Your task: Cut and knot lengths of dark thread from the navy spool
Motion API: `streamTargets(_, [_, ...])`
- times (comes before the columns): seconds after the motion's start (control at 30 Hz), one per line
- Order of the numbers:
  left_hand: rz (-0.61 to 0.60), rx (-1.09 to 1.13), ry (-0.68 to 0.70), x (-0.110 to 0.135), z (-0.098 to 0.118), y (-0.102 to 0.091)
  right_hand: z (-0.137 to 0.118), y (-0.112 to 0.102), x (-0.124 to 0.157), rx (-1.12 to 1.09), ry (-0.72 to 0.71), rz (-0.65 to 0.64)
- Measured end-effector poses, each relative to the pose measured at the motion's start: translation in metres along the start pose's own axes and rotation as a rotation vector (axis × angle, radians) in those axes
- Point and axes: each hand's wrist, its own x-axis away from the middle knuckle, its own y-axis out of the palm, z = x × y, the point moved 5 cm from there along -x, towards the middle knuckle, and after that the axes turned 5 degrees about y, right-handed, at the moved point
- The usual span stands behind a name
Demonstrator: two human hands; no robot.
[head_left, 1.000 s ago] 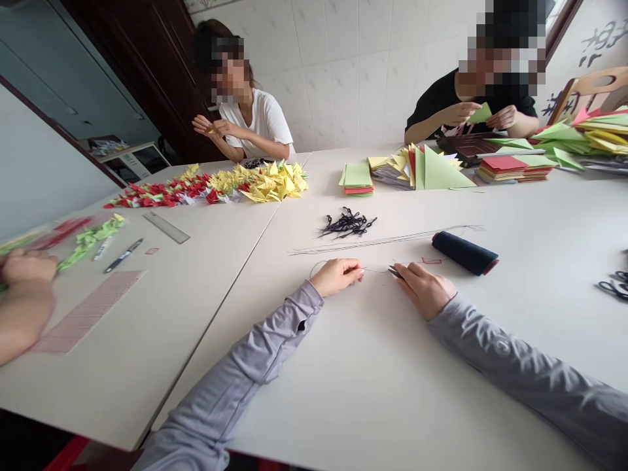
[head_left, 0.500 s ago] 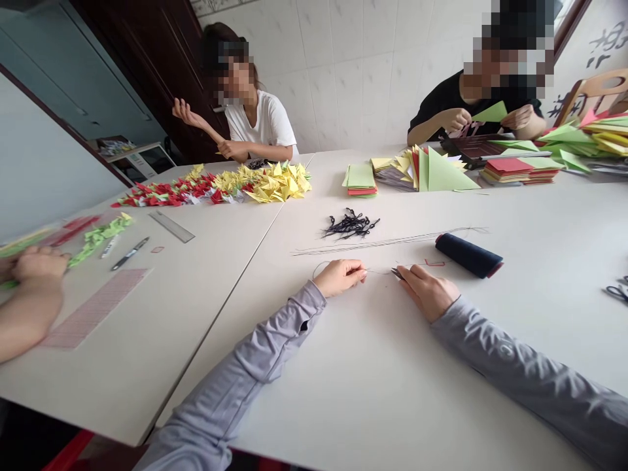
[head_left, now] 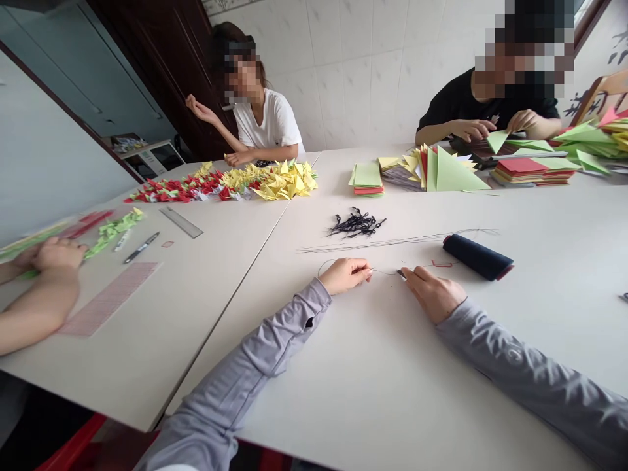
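Note:
My left hand (head_left: 345, 275) rests on the white table (head_left: 373, 366), its fingers pinched on a thin dark thread (head_left: 385, 271) that runs to the right. My right hand (head_left: 432, 292) lies a short way to the right, fingers closed on a small dark tool (head_left: 401, 273) at the thread's other end; I cannot make out what the tool is. A dark blue thread spool (head_left: 477, 257) lies just beyond my right hand. Cut lengths of thread (head_left: 392, 241) lie stretched out behind both hands, with a pile of small black loops (head_left: 356, 224) farther back.
Folded paper pieces in yellow and red (head_left: 235, 184) lie at the back left. Stacks of coloured paper (head_left: 422, 170) sit at the back right. Two people sit across the table. Another person's hand (head_left: 53, 255) works at the left, near a pen (head_left: 141, 247) and ruler (head_left: 180, 222).
My hands have stayed on the thread while the view shifted slightly. The person in white raised an arm, and the person in black lowered a green paper to the table.

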Motion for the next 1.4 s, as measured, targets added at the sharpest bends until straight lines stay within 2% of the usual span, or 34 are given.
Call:
streamTargets(0.2, [-0.007,0.010,-0.006,0.0006,0.0005,-0.0002,0.0004,0.0009,0.0008,-0.002,0.004,0.003])
streamTargets(0.47, [0.005,0.048,-0.006,0.0005,0.0015,-0.0005,0.0002,0.0015,0.0051,0.026,0.022,0.110])
streamTargets(0.87, [-0.010,0.069,-0.005,0.0008,0.0009,-0.0004,0.0021,0.0062,0.0024,0.020,-0.027,0.080])
streamTargets(1.2, [-0.009,0.075,-0.001,0.0001,0.0000,-0.0011,-0.0014,0.0010,0.0024,0.068,-0.090,0.187])
streamTargets(1.4, [-0.010,0.074,-0.004,0.0006,-0.0012,-0.0007,-0.0027,0.0024,0.0011,0.091,-0.109,0.126])
